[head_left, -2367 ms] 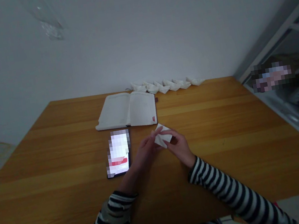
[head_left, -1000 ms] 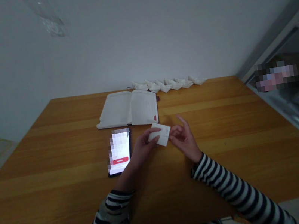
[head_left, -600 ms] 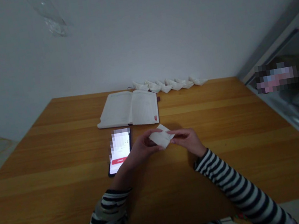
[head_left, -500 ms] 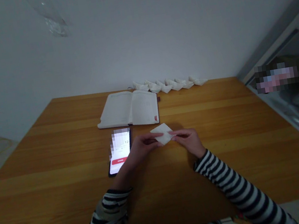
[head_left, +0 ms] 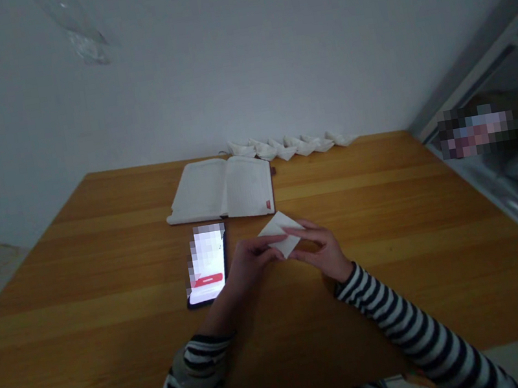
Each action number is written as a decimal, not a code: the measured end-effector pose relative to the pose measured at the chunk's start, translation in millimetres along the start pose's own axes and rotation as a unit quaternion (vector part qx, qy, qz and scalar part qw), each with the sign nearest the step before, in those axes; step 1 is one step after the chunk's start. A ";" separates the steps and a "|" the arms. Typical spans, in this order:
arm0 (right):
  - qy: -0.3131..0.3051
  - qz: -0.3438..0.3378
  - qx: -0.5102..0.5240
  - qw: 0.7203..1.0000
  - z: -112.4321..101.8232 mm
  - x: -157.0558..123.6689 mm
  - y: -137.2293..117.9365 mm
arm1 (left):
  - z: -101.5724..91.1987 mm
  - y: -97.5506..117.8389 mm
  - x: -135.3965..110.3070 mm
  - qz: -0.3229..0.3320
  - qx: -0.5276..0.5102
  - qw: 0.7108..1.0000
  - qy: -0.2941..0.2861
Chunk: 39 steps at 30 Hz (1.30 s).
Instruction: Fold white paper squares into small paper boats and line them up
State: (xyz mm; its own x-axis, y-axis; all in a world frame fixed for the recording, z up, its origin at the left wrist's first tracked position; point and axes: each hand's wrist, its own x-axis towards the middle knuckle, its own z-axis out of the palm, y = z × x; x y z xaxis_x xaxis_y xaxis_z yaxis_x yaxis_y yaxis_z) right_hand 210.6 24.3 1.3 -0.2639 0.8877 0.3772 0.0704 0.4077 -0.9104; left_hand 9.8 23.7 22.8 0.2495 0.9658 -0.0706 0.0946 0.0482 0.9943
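Left hand [head_left: 255, 263] and right hand [head_left: 321, 253] pinch folded white paper [head_left: 281, 231], fingertips together on it; paper flat, no boat shape yet; finished paper boats [head_left: 293, 146] line far edge of wooden table [head_left: 116, 256].

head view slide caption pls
Left hand and right hand hold folded paper by a phone, open notebook and paper boats beyond

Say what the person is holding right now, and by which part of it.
A folded white paper, gripped along its lower edges by the left hand and right hand.
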 end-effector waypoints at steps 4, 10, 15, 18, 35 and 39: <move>0.052 -0.001 0.006 0.999 3.6 -2.1 -3.8 | 4.5 0.7 -1.1 -0.014 -0.098 0.993 -0.057; 0.138 0.066 0.020 0.988 9.8 -6.4 -2.1 | 13.8 -0.1 -1.3 -0.002 -0.137 0.990 -0.024; 0.144 0.058 0.058 0.986 5.8 0.0 -3.2 | 5.9 1.6 0.7 0.064 0.000 0.995 0.072; 0.118 0.015 0.026 0.993 1.9 3.4 -6.6 | 1.4 2.0 0.1 0.067 0.027 0.993 0.099; 0.127 0.132 0.100 0.978 4.0 -3.0 -2.6 | 0.9 0.3 1.0 0.043 -0.022 0.995 0.090; 0.068 0.130 0.146 0.978 -0.3 0.3 -2.4 | -2.1 -1.1 0.8 0.009 -0.031 0.995 0.097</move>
State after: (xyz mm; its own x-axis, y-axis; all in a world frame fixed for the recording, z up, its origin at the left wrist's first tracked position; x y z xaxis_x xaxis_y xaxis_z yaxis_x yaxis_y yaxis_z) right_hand 210.7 23.6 3.6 -0.1414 0.9817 0.1273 -0.1653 0.1034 -0.9808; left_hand 7.8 24.9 21.8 0.0597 0.9974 -0.0411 0.0314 0.0393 0.9987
